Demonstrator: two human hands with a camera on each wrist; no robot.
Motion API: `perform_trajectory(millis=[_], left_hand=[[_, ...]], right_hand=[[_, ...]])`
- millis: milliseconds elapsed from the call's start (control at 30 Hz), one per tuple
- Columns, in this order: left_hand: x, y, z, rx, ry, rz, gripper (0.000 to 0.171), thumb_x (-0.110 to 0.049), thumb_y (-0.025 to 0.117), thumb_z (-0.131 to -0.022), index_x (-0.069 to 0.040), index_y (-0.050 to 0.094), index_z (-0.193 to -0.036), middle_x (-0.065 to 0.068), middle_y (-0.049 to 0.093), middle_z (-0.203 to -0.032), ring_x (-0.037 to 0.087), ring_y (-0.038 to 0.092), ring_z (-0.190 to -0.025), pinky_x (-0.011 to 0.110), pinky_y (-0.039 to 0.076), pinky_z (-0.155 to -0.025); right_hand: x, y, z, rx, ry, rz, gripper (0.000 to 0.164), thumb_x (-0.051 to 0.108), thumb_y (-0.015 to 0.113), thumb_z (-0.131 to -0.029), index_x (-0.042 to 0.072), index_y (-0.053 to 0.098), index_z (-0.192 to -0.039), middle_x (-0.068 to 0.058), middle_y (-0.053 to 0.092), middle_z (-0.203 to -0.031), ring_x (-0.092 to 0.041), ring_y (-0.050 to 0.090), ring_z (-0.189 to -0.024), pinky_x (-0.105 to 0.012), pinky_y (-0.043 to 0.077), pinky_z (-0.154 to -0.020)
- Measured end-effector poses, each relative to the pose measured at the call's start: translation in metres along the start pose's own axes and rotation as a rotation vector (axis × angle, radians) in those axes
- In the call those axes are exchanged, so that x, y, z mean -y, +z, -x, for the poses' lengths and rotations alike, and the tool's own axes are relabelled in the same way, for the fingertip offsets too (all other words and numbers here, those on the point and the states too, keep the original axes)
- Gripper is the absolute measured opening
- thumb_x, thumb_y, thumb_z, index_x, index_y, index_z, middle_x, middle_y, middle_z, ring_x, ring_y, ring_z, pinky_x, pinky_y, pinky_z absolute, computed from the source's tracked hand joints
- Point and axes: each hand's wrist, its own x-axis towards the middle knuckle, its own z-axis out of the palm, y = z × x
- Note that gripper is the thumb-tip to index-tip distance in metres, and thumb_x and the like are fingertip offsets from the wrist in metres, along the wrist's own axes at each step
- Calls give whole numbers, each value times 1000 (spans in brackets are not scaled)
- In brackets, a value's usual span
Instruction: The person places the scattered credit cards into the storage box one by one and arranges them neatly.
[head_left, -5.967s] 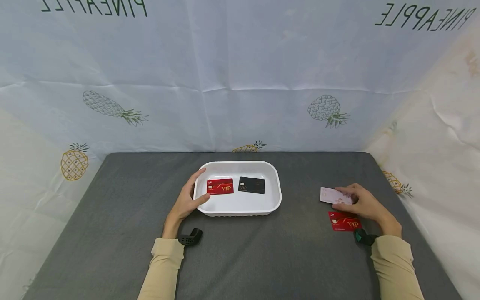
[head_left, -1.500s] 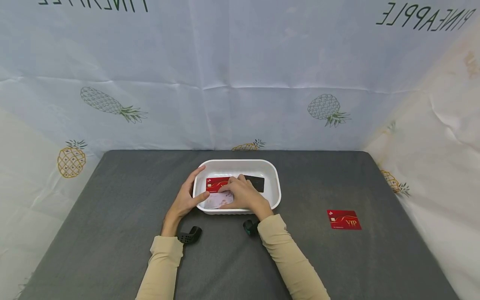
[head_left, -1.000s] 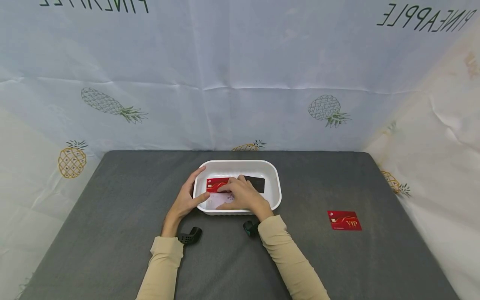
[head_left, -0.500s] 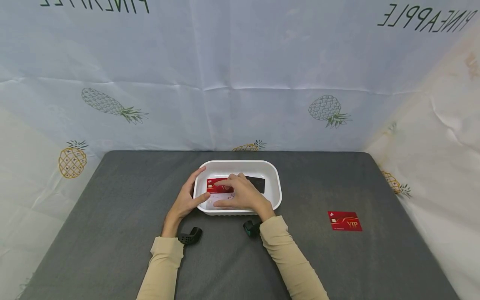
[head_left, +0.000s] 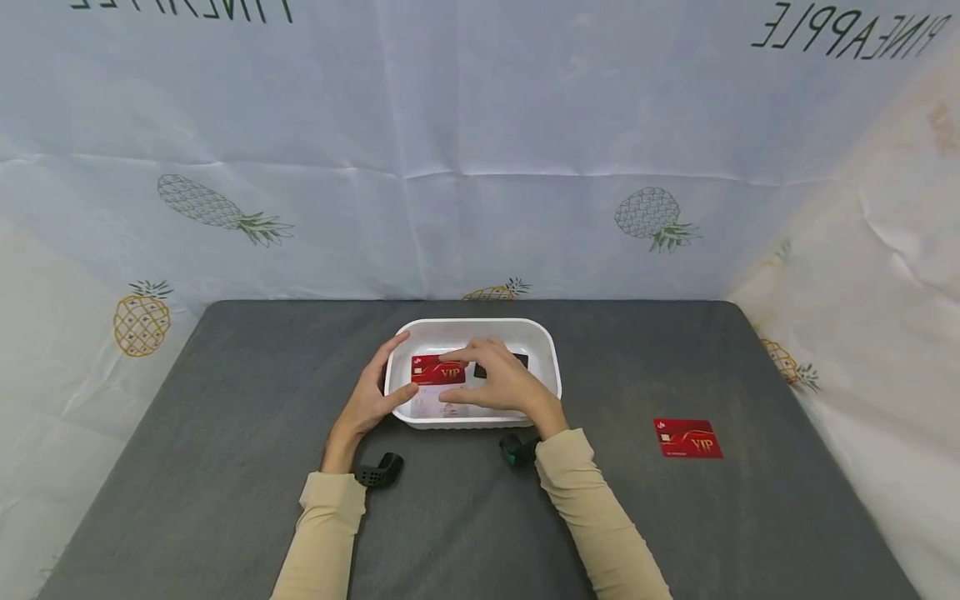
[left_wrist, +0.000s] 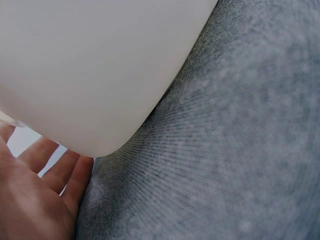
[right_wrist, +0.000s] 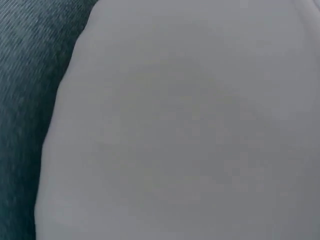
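A white plastic tray [head_left: 517, 333] holds a red VIP card [head_left: 429, 372], a pale pink card [head_left: 435, 402] in front of it, and a black card [head_left: 521, 360] partly hidden by my right hand. My left hand [head_left: 367, 396] grips the tray's left end, thumb over the near rim and fingers along the outside. The left wrist view shows those fingers against the tray's wall [left_wrist: 100, 65]. Over the tray, my right hand [head_left: 506, 382] has thumb and fingers spread apart with nothing between them. Only the tray's outer wall [right_wrist: 175, 120] and tablecloth show in the right wrist view.
Another red VIP card [head_left: 688, 438] lies on the grey tabletop [head_left: 600, 508], to the right of the tray. Behind the table's far edge hangs a white cloth [head_left: 510, 100] printed with pineapples. Each wrist wears a small black camera, such as the left one [head_left: 381, 471].
My right hand brought the pink card from the right side of the table into the tray, let it go there, and has now opened and drawn slightly right. The left hand stays in place.
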Motion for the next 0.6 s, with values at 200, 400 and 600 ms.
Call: perform_trajectory(millis=[200,400,600], left_hand=[[-1,0,0,-1,6,7,82,-11,74,-87,-6,33,-158,28,44,-149,44,54,-121,19,53,-89],[-1,0,0,-3,1,1,82,-4,71,-86,-7,32,-159,28,44,-150,44,54,-121,19,53,-90],[-1,1,0,-4,-6,0,82,-2,70,-86,-6,32,-159,30,45,-146,43,55,-119,19,53,-89]], right_hand=[[-4,-7,8,-22,-1,-4,59,42,83,-84,18,68,-136,-9,68,-121,-27,52,-116,-49,48,-97],[-8,-15,18,-53,5,2,59,40,85,-83,17,68,-135,-12,67,-122,-28,52,-118,-50,48,-99],[-16,-24,31,-97,-22,9,57,35,85,-83,12,69,-133,-14,67,-120,-27,52,-117,-51,46,-100]])
